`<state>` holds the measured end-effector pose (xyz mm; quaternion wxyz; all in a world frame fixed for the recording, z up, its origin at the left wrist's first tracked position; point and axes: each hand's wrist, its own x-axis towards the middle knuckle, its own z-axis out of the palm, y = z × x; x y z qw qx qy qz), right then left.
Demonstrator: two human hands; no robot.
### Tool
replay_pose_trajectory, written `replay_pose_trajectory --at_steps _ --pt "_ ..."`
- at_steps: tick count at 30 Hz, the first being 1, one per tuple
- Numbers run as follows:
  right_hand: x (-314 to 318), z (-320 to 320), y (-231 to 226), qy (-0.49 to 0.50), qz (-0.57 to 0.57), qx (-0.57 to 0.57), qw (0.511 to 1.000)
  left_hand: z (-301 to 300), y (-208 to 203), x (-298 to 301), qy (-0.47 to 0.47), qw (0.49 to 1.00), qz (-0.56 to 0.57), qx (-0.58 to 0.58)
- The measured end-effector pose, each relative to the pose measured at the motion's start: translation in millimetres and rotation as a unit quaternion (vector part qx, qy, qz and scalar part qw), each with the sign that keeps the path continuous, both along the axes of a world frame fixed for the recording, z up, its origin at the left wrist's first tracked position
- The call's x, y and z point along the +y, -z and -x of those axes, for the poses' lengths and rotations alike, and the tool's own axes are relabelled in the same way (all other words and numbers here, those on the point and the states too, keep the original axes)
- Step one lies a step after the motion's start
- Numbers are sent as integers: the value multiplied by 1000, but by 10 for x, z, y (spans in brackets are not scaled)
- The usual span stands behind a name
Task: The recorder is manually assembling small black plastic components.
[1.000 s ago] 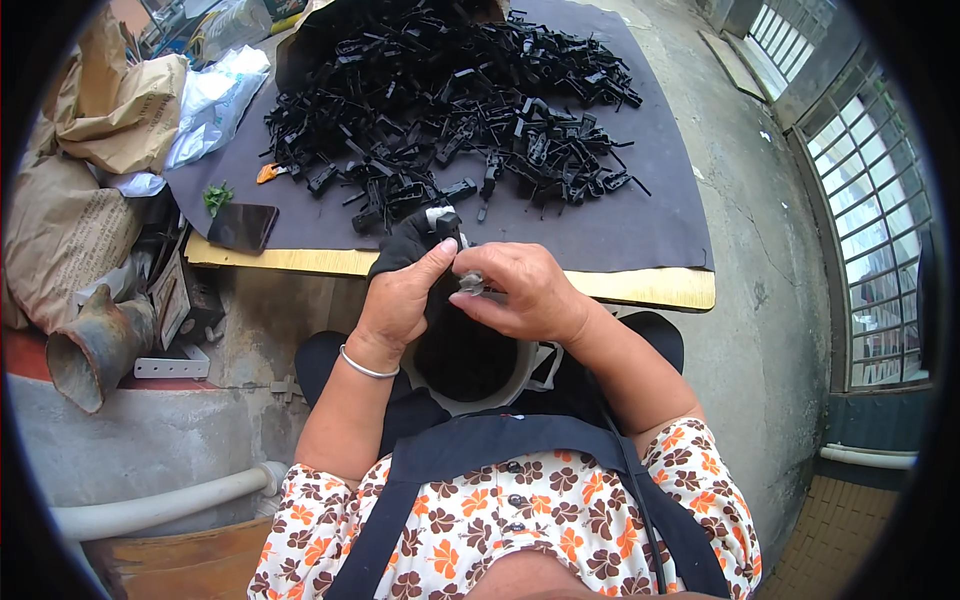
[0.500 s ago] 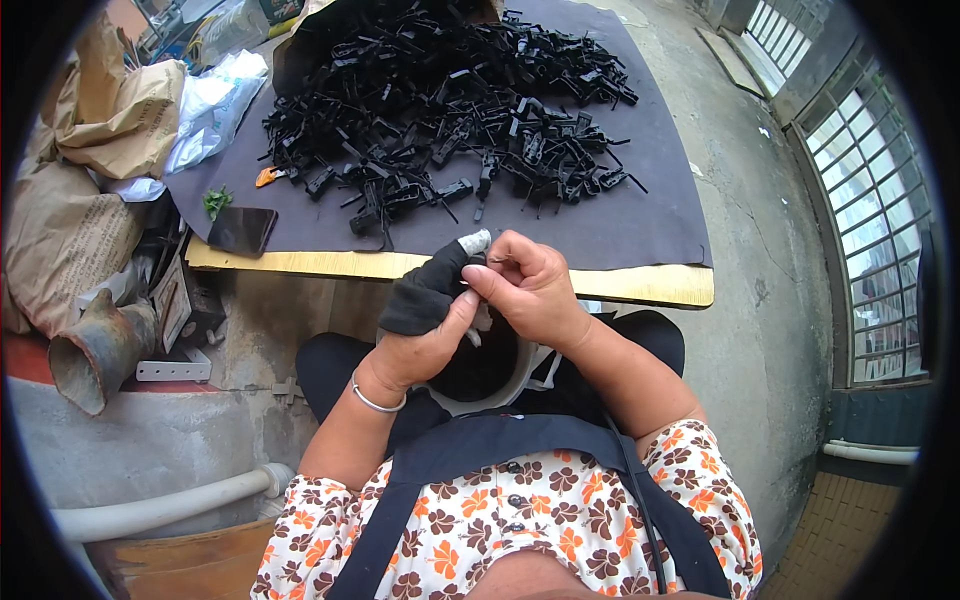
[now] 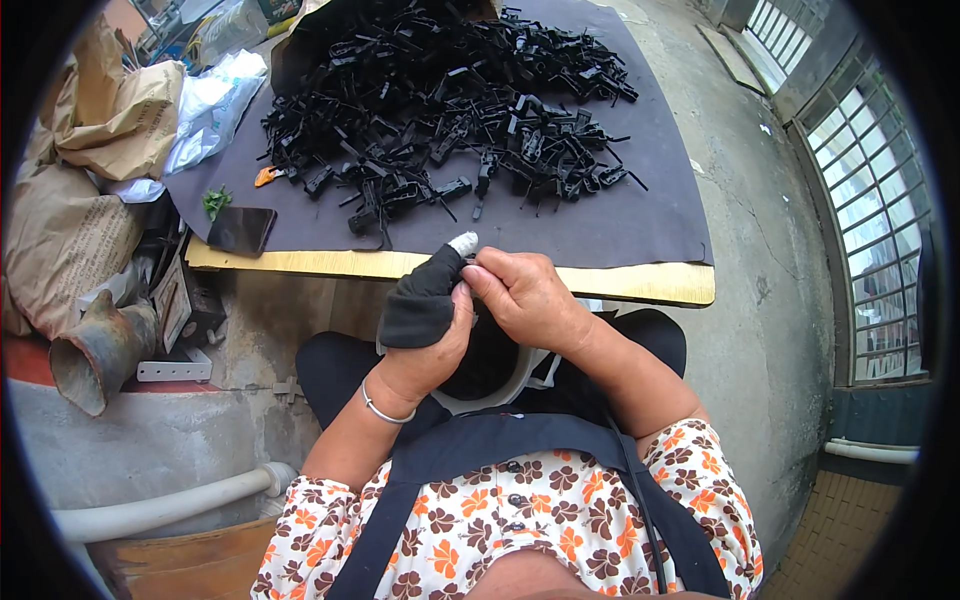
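My left hand [image 3: 425,310], in a black partial glove with a white-wrapped fingertip, is closed in front of the table's near edge. Against it my right hand [image 3: 530,297] is bare, its thumb and forefinger pinched together. Whatever lies between the fingers is small and mostly covered, so I cannot name it. Below both hands a white bucket [image 3: 470,405] stands between my knees, its inside dark. Just beyond them, a large heap of small black plastic parts [image 3: 450,110] with thin protruding stems covers much of the grey-clothed table [image 3: 600,235].
A dark phone [image 3: 243,231], a green sprig [image 3: 215,203] and an orange-handled piece [image 3: 268,176] lie at the table's left. Brown paper sacks [image 3: 80,235] and a white plastic bag [image 3: 215,110] crowd that side. A barred window [image 3: 870,220] is far right.
My right hand has turned, its fingers curling in closer against the left. The left hand's wrapped fingertip has shifted slightly left. The heap looks the same.
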<state>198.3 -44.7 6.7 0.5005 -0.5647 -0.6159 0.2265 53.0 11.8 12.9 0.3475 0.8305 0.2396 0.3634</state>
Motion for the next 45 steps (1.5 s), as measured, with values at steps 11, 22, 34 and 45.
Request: replay_pose_trajectory --at_steps 11,22,34,45 --pt "70 -36 139 -55 22 120 991 7 -59 -6 -4 999 41 -28" --pt "21 -247 75 -65 -48 -17 997 113 -48 99 20 963 264 -48" --pt "14 -184 19 -124 76 37 989 91 4 53 42 979 201 -21" --pt "-28 81 141 -83 81 45 992 161 57 -51 32 999 21 37"
